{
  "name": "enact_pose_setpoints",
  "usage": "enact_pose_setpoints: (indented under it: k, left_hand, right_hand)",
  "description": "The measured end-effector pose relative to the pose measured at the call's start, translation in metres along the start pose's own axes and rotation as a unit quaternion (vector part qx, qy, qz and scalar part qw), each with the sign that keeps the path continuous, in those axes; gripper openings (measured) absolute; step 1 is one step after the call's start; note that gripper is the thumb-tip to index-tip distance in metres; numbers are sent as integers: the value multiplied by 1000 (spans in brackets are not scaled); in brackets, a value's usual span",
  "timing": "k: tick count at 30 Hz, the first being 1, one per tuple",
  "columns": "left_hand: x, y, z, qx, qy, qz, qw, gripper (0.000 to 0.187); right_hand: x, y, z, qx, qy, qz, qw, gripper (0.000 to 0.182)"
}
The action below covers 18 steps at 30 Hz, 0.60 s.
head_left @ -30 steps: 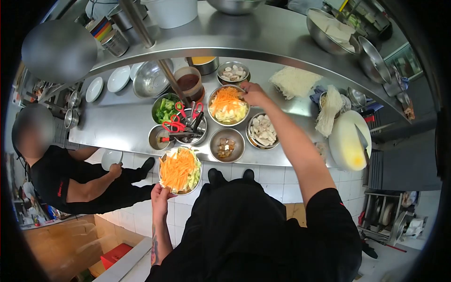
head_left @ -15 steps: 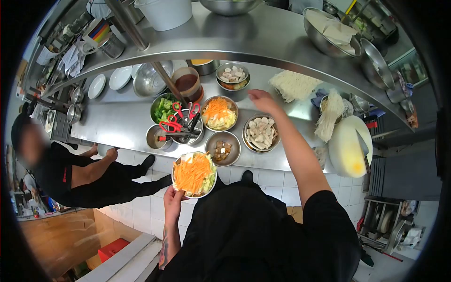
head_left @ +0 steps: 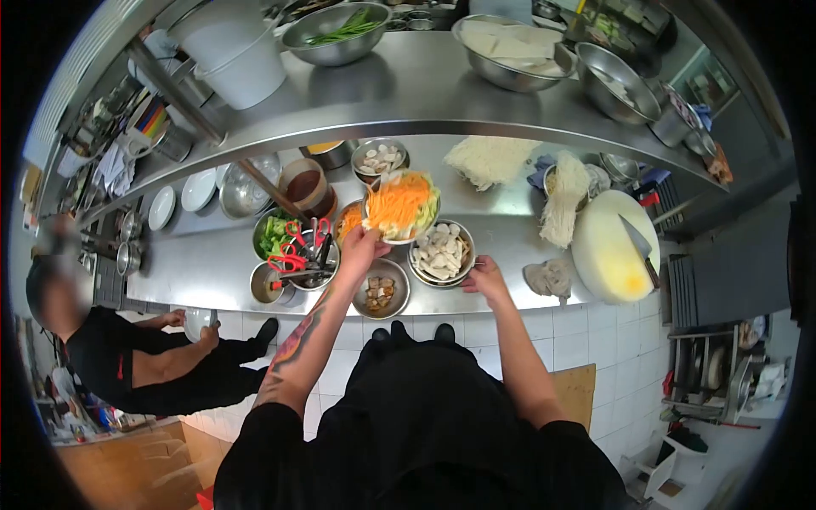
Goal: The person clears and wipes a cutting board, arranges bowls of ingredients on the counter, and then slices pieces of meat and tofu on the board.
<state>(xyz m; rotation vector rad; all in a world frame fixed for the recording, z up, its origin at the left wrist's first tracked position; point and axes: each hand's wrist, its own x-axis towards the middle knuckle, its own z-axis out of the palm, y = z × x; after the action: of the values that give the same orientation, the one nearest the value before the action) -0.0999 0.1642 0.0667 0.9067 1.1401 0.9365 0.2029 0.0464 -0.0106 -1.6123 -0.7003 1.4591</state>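
My left hand (head_left: 361, 250) is closed on the rim of a metal bowl of shredded carrot and cabbage (head_left: 404, 206), held above the steel counter. Partly beneath it stands another bowl with shredded carrot (head_left: 348, 223). My right hand (head_left: 484, 279) has its fingers closed at the right rim of a metal bowl of pale slices (head_left: 442, 252), perhaps mushroom or meat, which appears stacked on another bowl. Below these sits a bowl with a few brown chunks (head_left: 380, 291). Left of it, a container holds red-handled scissors and other utensils (head_left: 311, 265).
A bowl of green vegetables (head_left: 274, 231), a brown sauce container (head_left: 308, 185) and dry noodles (head_left: 490, 160) stand on the counter. A knife (head_left: 639, 246) lies on a round cutting board (head_left: 599, 268). A steel shelf (head_left: 408, 106) overhangs the back. Another person (head_left: 127, 344) works at left.
My left hand has carried the carrot and cabbage bowl up and right, over the counter. My right hand has come back from the rear to the rim of the bowl of pale slices.
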Motion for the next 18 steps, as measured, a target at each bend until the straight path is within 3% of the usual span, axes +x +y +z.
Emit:
enact_pose_setpoints:
  k: [3, 14, 18]
  left_hand:
    - [33, -6, 37, -14, -1, 14, 1000, 18]
    - [61, -98, 96, -53, 54, -59, 995, 20]
    - [32, -88, 99, -67, 58, -71, 994, 31]
  right_hand:
    - [0, 12, 10, 79, 49, -34, 995, 20]
    - [-71, 46, -74, 112, 65, -18, 991, 17]
    - [-89, 41, -82, 149, 53, 6, 987, 16]
